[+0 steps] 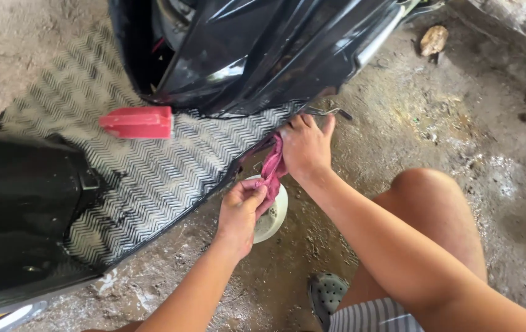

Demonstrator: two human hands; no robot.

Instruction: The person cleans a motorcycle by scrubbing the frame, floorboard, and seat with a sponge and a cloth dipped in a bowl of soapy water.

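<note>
A pink rag (272,169) hangs just right of the frame's centre, stretched between two hands at the edge of a scooter's footboard. It is a soft, limp cloth, bunched and twisted into a rope, and it looks damp; it is likely light and easy to crush, giving no resistance and offering grip anywhere along its length, best by closing the whole fist around a bunched part.

The right hand (306,146) sits at the upper end of the rag, fingers curled over the board's rim and pinning the cloth against it. The left hand (241,212) is below it, fingers clenched around the rag's lower tail. Behind that hand, on the ground, lies a white bowl (275,215), partly hidden; what it holds cannot be told.

The footboard mat (152,172), patterned in black and white zigzag, runs from upper left toward the centre and is dusted with pale dirt. A red block (137,122) rests on it in the upper left-centre. Glossy black bodywork (257,49) of the scooter fills the top of the frame, and a further black panel (17,209) fills the left.

The wet concrete floor (447,123) spreads to the right. The person's bare knee (429,197) rises at right-centre, and a dark clog (325,295) sits at the bottom.
</note>
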